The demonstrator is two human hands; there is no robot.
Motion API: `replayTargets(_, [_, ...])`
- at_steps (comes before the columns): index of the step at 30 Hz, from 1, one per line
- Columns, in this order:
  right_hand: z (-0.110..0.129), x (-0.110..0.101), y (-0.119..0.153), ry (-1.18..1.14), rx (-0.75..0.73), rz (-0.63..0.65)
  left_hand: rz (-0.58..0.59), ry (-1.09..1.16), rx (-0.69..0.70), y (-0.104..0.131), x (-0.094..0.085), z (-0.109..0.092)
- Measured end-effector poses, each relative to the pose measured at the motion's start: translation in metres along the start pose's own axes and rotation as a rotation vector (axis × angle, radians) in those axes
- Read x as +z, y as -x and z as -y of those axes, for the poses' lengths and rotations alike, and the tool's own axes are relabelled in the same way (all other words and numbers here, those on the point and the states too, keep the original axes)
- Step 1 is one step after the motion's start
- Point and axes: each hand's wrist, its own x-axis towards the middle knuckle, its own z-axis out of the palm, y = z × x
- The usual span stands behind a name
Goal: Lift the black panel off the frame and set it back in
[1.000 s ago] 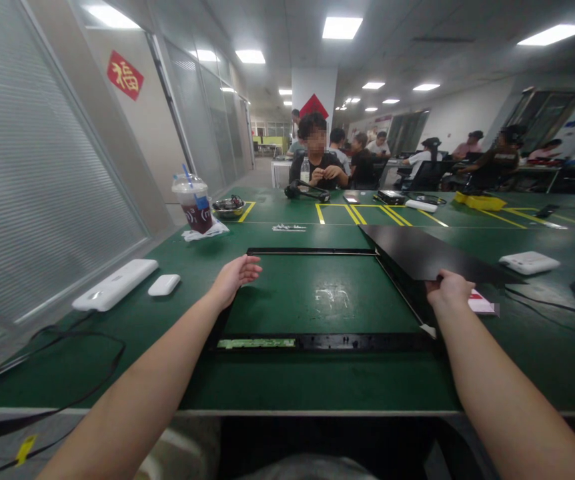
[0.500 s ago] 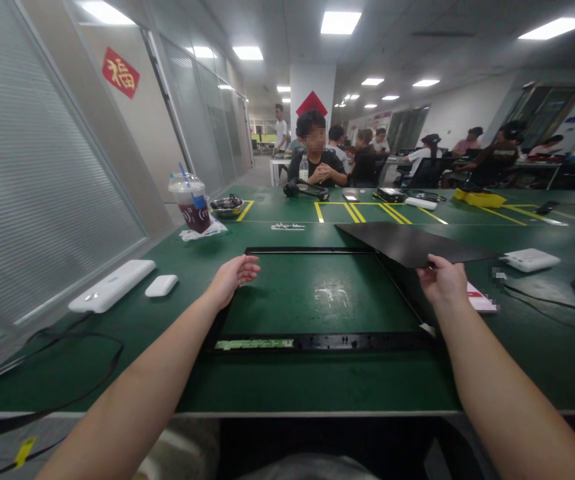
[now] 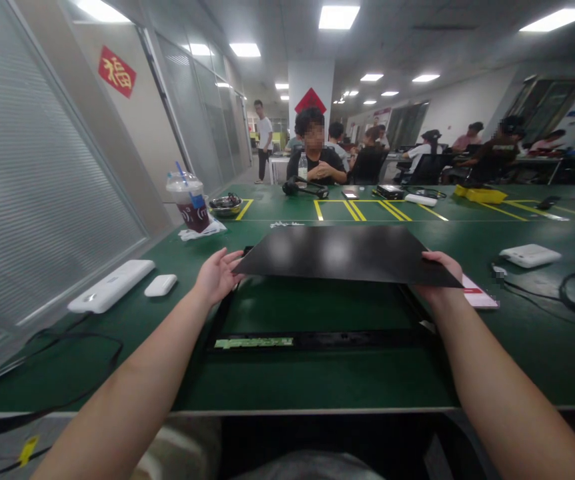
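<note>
A thin black panel (image 3: 335,255) is held roughly level above a black rectangular frame (image 3: 357,339) that lies on the green table. My right hand (image 3: 441,270) grips the panel's right edge, thumb on top and fingers beneath. At the panel's left corner is my left hand (image 3: 217,275), its fingers spread and the fingertips at or just under the edge. A green strip (image 3: 254,343) sits on the left part of the frame's near bar. The panel hides the frame's far bar.
On the left are a white power bank (image 3: 112,287), a small white case (image 3: 161,285) and a drink cup (image 3: 190,203). A white device (image 3: 530,255) with cables and a red-white booklet (image 3: 480,293) lie right. A person sits across the table (image 3: 247,393).
The black panel has swung left and now spans over the frame between both hands. My left hand has moved slightly left and its fingers have spread. In the background, a standing person has moved.
</note>
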Motion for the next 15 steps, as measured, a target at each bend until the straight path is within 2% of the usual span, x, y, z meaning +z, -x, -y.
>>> replayTargets(5, [0.001,0.01,0.012,0.134,0.066,0.12,0.043,0.012,0.066,0.005,0.0,-0.011])
replayTargets(7, [0.001,0.011,0.015,0.159,0.073,0.123,0.047,-0.012,0.099,0.006,-0.001,-0.012])
replayTargets(15, [-0.01,0.001,0.011,0.274,0.058,0.175,0.052,-0.11,0.257,0.004,-0.01,-0.011])
